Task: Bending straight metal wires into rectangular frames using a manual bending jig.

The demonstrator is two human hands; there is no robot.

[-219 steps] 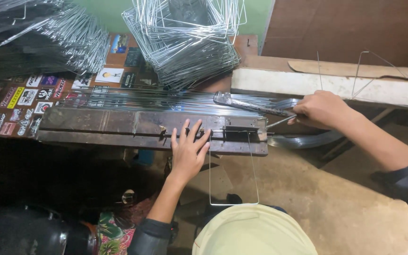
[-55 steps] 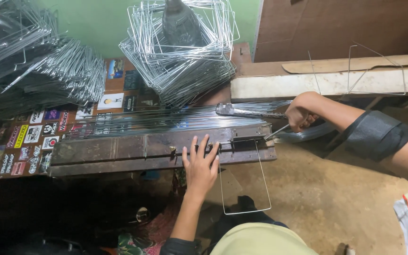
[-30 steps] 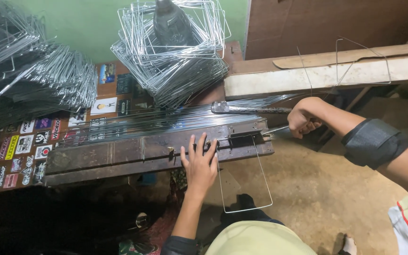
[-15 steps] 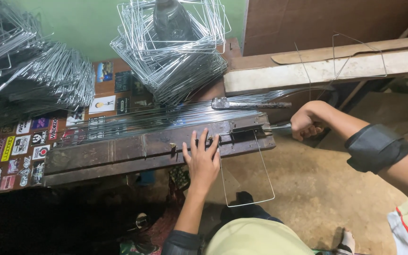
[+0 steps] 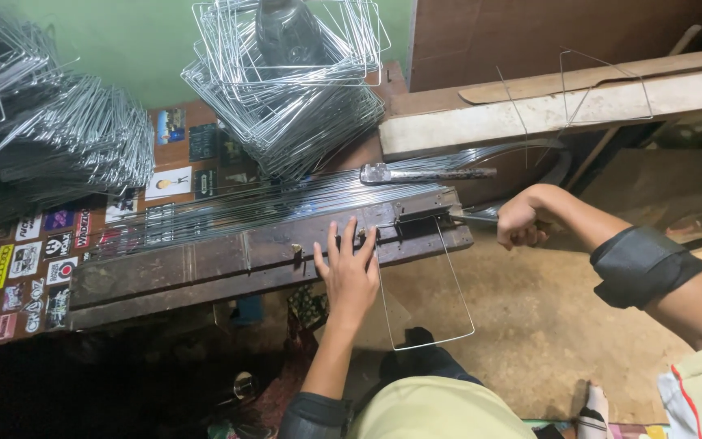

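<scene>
My left hand (image 5: 349,268) lies flat with fingers spread on the front edge of a dark metal bending jig (image 5: 205,264), pressing down the top of a bent wire frame (image 5: 428,321). The frame hangs from the jig as a U-shaped loop toward my lap. My right hand (image 5: 520,223) is closed around the jig's lever handle (image 5: 474,217) at its right end. That forearm wears a black band (image 5: 643,264).
Straight wire rods (image 5: 286,203) lie along the bench behind the jig. A tall pile of finished square wire frames (image 5: 286,89) stands at the back, another wire heap (image 5: 42,146) at the left. A long metal tool (image 5: 424,173) and a wooden beam (image 5: 562,106) lie at the right.
My right hand has pulled the lever handle slightly nearer and lower over the last second. My left hand stays pressed on the wire at the jig.
</scene>
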